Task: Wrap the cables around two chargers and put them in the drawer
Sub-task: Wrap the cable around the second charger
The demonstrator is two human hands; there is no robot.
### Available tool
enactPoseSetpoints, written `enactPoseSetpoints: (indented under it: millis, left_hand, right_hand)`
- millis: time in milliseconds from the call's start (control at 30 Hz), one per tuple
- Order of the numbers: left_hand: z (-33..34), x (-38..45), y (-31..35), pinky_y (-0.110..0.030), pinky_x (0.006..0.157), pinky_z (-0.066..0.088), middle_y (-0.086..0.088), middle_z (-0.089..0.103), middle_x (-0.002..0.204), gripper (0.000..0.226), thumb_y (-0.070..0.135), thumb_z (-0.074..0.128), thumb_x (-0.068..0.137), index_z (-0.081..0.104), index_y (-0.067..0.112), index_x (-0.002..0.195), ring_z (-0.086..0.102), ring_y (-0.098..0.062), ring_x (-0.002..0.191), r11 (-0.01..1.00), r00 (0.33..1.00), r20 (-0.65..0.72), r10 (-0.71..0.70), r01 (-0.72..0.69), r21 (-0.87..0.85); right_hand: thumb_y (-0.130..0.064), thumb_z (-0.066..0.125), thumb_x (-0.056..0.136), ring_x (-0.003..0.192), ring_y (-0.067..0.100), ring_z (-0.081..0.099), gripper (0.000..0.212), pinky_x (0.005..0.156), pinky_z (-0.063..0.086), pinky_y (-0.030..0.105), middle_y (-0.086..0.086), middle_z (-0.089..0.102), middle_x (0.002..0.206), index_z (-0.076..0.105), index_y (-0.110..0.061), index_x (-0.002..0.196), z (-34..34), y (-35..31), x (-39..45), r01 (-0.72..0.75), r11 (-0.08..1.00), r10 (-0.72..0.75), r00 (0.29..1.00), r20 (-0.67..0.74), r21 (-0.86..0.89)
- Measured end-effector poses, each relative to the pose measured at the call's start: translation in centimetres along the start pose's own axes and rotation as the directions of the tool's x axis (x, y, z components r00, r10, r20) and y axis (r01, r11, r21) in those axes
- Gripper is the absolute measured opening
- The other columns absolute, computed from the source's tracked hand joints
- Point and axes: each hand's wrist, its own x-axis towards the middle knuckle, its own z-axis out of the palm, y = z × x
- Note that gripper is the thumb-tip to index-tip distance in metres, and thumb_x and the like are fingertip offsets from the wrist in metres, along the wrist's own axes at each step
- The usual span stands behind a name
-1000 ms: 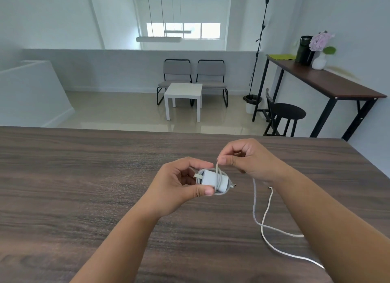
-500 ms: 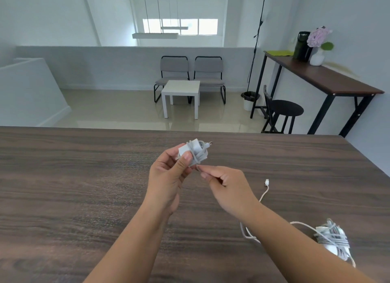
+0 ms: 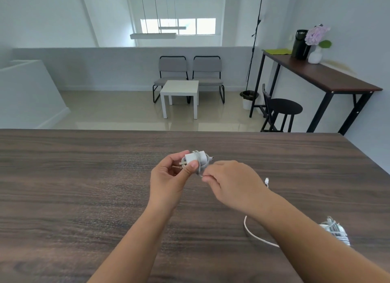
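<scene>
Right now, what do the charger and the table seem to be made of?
The charger looks like smooth white plastic: a matte shell with rounded corners. Its cable seems rubbery white plastic, since it bends in loose loops. The table shows dark wood grain, matte; whether solid wood or laminate, I cannot tell.

A dark wood-grain table is seen in front. At twelve o'clock, two grey chairs are set behind a white side table; at two o'clock, a black stool is placed beside a tall console table.

Dark wood table, two grey chairs, white side table, pale walls, bright window
</scene>
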Motion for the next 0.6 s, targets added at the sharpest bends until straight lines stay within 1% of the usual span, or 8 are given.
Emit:
enactPoseSetpoints:
  millis: [67,133,267,367,433,500,533,600]
  left_hand:
    - [-0.2,-0.1,0.0,-0.027,0.071,0.056,0.005,0.074,0.084,0.039,0.037,0.082,0.065,0.074,0.028,0.102,0.059,-0.009,0.072,0.994,0.998,0.034,0.051,-0.054,0.093]
    - [-0.5,-0.2,0.1,-0.029,0.074,0.058,0.006,0.075,0.088,0.041,0.037,0.083,0.064,0.073,0.028,0.103,0.062,-0.009,0.073,0.986,0.996,0.061,0.070,-0.078,0.149]
    - [-1.0,-0.1,0.3,-0.021,0.065,0.051,0.007,0.071,0.086,0.043,0.043,0.084,0.060,0.072,0.033,0.100,0.057,-0.003,0.067,0.962,0.986,0.126,0.105,-0.133,0.238]
    - [-1.1,-0.3,1.0,-0.016,0.062,0.045,0.006,0.069,0.086,0.039,0.041,0.083,0.061,0.072,0.034,0.098,0.051,0.001,0.062,0.942,0.973,0.200,0.118,-0.173,0.287]
    - [-1.2,-0.4,1.5,-0.016,0.062,0.045,0.008,0.067,0.085,0.037,0.040,0.083,0.062,0.073,0.037,0.097,0.051,0.001,0.064,0.931,0.956,0.260,0.133,-0.210,0.297]
    - [-1.4,-0.3,1.8,-0.018,0.065,0.047,0.009,0.067,0.086,0.037,0.042,0.086,0.063,0.074,0.040,0.098,0.055,-0.003,0.069,0.928,0.936,0.320,0.144,-0.240,0.285]
    - [-1.5,-0.3,1.9,-0.018,0.067,0.047,0.009,0.067,0.086,0.038,0.044,0.088,0.064,0.074,0.040,0.099,0.057,-0.005,0.072,0.929,0.928,0.343,0.147,-0.249,0.275]
    - [-1.8,-0.3,2.2,-0.021,0.069,0.048,0.004,0.068,0.088,0.040,0.044,0.087,0.062,0.075,0.038,0.099,0.059,-0.009,0.074,0.936,0.916,0.375,0.146,-0.250,0.247]
  right_hand:
    - [-0.036,0.042,0.097,0.095,0.019,0.060,0.024,0.076,0.047,0.033,-0.006,0.066,0.100,0.064,-0.025,0.097,-1.1,0.6,0.2,0.025,1.000,-0.024,0.999,0.044,-0.015]
    - [-0.035,0.046,0.095,0.092,0.017,0.060,0.020,0.078,0.048,0.034,-0.007,0.067,0.095,0.064,-0.026,0.093,-2.2,1.2,0.4,0.049,0.999,-0.048,0.996,0.079,-0.003]
    - [-0.034,0.050,0.094,0.086,0.011,0.060,0.017,0.079,0.049,0.035,-0.012,0.069,0.090,0.066,-0.029,0.093,-4.3,2.1,0.7,0.072,0.997,-0.072,0.995,0.073,0.012]
    - [-0.032,0.052,0.094,0.083,0.005,0.059,0.016,0.078,0.049,0.032,-0.017,0.068,0.087,0.067,-0.031,0.090,-5.4,2.4,1.1,0.114,0.993,-0.115,0.992,0.046,0.028]
    - [-0.031,0.055,0.093,0.080,0.002,0.057,0.014,0.076,0.048,0.029,-0.019,0.067,0.084,0.069,-0.031,0.088,-5.6,2.4,1.4,0.133,0.990,-0.135,0.990,0.031,0.045]
    - [-0.029,0.059,0.091,0.076,-0.001,0.057,0.012,0.072,0.046,0.025,-0.019,0.067,0.082,0.070,-0.030,0.086,-5.5,2.6,1.8,0.150,0.984,-0.151,0.988,0.007,0.100]
    - [-0.029,0.061,0.090,0.074,-0.001,0.058,0.011,0.070,0.045,0.022,-0.020,0.067,0.080,0.071,-0.030,0.085,-5.4,2.8,2.0,0.135,0.978,-0.137,0.991,0.002,0.160]
    - [-0.027,0.066,0.087,0.067,-0.001,0.059,0.008,0.065,0.043,0.014,-0.020,0.068,0.074,0.073,-0.028,0.084,-4.8,3.3,2.2,0.062,0.932,-0.073,0.997,0.016,0.357]
